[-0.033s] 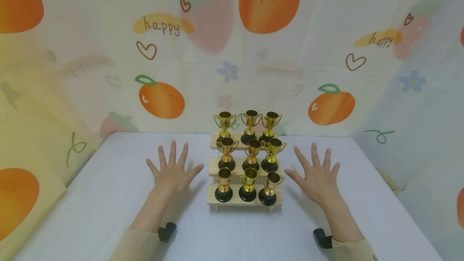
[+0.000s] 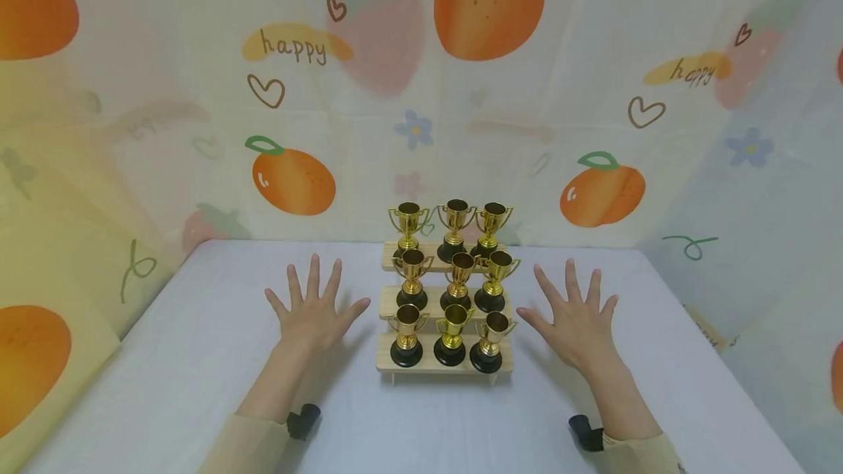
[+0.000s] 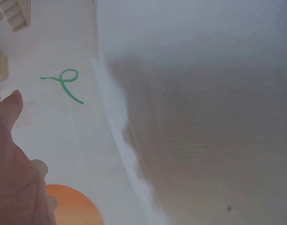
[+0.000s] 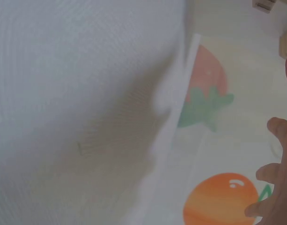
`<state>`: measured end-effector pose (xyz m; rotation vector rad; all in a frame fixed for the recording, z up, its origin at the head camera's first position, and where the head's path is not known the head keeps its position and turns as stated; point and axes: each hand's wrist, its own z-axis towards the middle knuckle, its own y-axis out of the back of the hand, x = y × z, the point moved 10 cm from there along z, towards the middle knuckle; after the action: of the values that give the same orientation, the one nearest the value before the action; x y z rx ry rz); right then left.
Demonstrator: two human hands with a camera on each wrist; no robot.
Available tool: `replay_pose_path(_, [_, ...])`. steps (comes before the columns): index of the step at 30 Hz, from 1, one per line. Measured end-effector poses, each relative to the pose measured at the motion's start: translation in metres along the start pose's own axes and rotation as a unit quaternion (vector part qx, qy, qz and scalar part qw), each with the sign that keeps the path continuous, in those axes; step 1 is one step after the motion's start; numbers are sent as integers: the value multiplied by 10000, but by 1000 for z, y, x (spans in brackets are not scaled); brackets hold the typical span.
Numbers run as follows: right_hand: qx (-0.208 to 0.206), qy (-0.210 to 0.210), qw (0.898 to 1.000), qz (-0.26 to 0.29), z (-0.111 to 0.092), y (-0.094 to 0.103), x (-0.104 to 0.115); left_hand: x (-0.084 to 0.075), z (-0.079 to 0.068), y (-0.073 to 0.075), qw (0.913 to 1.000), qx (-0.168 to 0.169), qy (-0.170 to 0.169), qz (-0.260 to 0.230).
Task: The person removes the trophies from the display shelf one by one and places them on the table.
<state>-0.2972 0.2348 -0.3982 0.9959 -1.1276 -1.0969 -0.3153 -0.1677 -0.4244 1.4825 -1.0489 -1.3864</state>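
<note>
In the head view a pale wooden three-step stand (image 2: 424,367) holds small gold trophy cups with black bases, three on each step. The front middle cup (image 2: 454,317) is a brighter yellow gold, while the front right cup (image 2: 495,325) looks paler. To the left of the stand my left hand (image 2: 312,320) spreads its fingers, palm down, holding nothing. On the other side my right hand (image 2: 578,328) is spread the same way, its thumb pointing at the stand. Both wrist views catch part of a hand, the left hand (image 3: 17,173) and right hand (image 4: 280,173), with stand corners at the top.
A white cloth covers the table (image 2: 441,430). Behind and at both sides hangs a fruit-printed curtain (image 2: 454,123), which meets the table's back edge close behind the stand. A black wrist mount (image 2: 304,421) sits by the left sleeve, another mount (image 2: 586,433) by the right sleeve.
</note>
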Motion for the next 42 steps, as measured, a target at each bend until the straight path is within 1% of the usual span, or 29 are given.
replay_pose_path(8, [-44, 22, 10000, -24, -2, -1, 1, 2, 1, -3, 10000, 38, 1, 43])
replay_pose_path(14, [-130, 43, 9999, -67, -4, 2, 1, 4, 1, 2, 9999, -88, -27, -83])
replay_pose_path(17, [-191, 47, 9998, -83, -4, 4, 1, 2, 3, 6, 9991, -220, -134, -333])
replay_pose_path(18, [-209, 46, 9997, -80, -4, 4, 1, -1, 4, 7, 9982, -297, -222, -480])
replay_pose_path(20, [-250, 50, 9996, -71, -5, 5, 1, -6, 6, 12, 9929, -457, -462, -992])
replay_pose_path(22, [-299, 69, 9995, -49, -6, 6, 2, -13, 8, 17, 9809, -604, -763, -1687])
replay_pose_path(23, [-328, 81, 9994, -51, -7, 7, 2, -17, 8, 19, 9713, -668, -927, -2086])
replay_pose_path(24, [-361, 96, 9993, -51, -8, 8, 3, -21, 9, 22, 9594, -712, -1096, -2500])
replay_pose_path(26, [-425, 120, 9990, -41, -9, 10, 4, -28, 10, 25, 9303, -691, -1376, -3330])
replay_pose_path(29, [-490, 137, 9987, 11, -11, 12, 6, -38, 11, 26, 8878, -557, -1657, -4257])
replay_pose_path(30, [-504, 141, 9986, 40, -11, 13, 7, -42, 12, 25, 8773, -471, -1701, -4463])
replay_pose_path(31, [-517, 146, 9985, 69, -12, 14, 8, -45, 13, 24, 8686, -382, -1738, -4624])
replay_pose_path(33, [-544, 157, 9983, 114, -12, 16, 10, -50, 15, 21, 8578, -243, -1796, -4810])
replay_pose_path(34, [-564, 168, 9982, 126, -13, 17, 11, -53, 16, 20, 8551, -195, -1828, -4848])
replay_pose_path(38, [-581, 167, 9979, 222, -14, 19, 14, -61, 16, 16, 8478, -118, -1948, -4930])
replay_pose_path(41, [-565, 182, 9979, 265, -15, 19, 16, -63, 16, 15, 8428, -133, -1971, -5007])
replay_pose_path(42, [-569, 197, 9978, 262, -15, 19, 17, -64, 16, 14, 8400, -134, -1979, -5050])
